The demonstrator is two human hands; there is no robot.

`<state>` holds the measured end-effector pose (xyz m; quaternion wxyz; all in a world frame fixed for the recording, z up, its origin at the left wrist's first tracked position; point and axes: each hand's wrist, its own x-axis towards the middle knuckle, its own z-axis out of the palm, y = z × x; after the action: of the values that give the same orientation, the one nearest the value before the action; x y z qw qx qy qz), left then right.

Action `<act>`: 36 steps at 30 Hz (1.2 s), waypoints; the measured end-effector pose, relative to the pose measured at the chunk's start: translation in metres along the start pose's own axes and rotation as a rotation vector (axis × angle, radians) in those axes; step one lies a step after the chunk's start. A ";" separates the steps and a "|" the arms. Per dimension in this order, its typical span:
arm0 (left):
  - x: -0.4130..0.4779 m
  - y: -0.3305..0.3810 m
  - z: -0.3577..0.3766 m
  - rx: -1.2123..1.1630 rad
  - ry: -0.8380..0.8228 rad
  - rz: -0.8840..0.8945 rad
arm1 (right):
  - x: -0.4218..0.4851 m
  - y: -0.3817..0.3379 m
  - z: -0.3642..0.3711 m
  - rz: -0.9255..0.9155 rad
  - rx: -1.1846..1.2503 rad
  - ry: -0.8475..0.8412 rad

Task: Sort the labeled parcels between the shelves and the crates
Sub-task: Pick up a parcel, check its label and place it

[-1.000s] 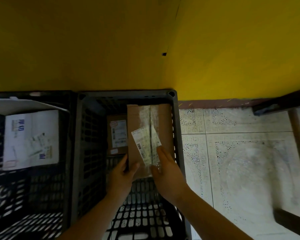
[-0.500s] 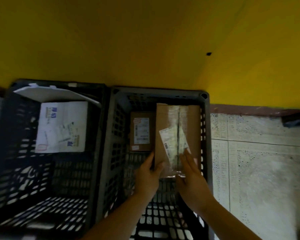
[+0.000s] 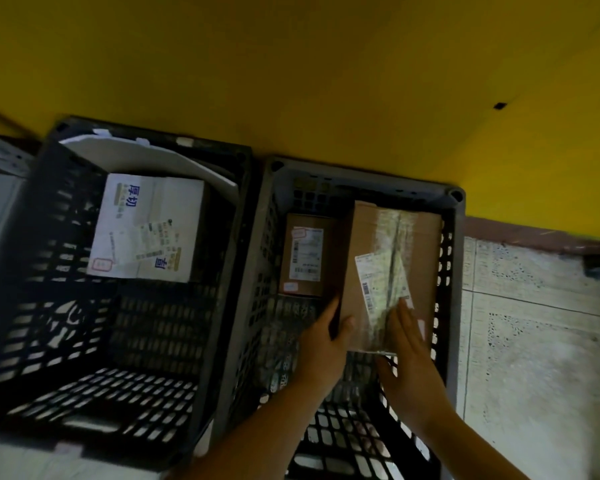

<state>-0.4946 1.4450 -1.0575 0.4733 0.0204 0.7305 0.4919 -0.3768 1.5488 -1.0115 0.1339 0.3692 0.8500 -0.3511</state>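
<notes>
Yellow wall (image 3: 291, 64) behind. We likely seat brown taped cardboard parcel (image 3: 421, 244) in right dark plastic crate (image 3: 360, 175): left hand (image 3: 321, 342) grips near-left corner, right hand (image 3: 409, 362) flat atop. Next: let go.

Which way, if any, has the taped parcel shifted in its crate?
No. The taped parcel lies as before in the far right corner of the right crate, beside the small box; only the camera swung.
</notes>
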 end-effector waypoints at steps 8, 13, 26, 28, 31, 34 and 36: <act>0.078 -0.036 -0.033 -0.313 0.314 -0.478 | 0.017 -0.023 -0.008 -0.199 -0.305 0.057; 0.119 -0.032 -0.022 -0.578 0.286 -0.413 | 0.036 -0.023 0.000 -0.303 -0.443 0.002; 0.107 -0.031 -0.010 -0.981 0.290 -0.381 | 0.034 -0.016 0.001 -0.306 -0.444 0.070; 0.107 -0.044 -0.016 -0.907 0.337 -0.412 | 0.032 -0.018 0.000 -0.306 -0.437 0.071; 0.112 -0.059 -0.024 -0.832 0.518 -0.378 | 0.028 -0.019 0.002 -0.322 -0.443 0.089; 0.108 -0.052 -0.026 -0.628 0.648 -0.224 | 0.025 -0.020 0.004 -0.316 -0.474 0.101; 0.103 -0.054 -0.026 -0.564 0.680 -0.178 | 0.024 -0.022 0.005 -0.309 -0.484 0.093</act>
<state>-0.5466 1.4500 -1.1648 0.2338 -0.3351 0.6807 0.6080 -0.4093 1.5471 -1.0158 0.1239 0.2085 0.9604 -0.1371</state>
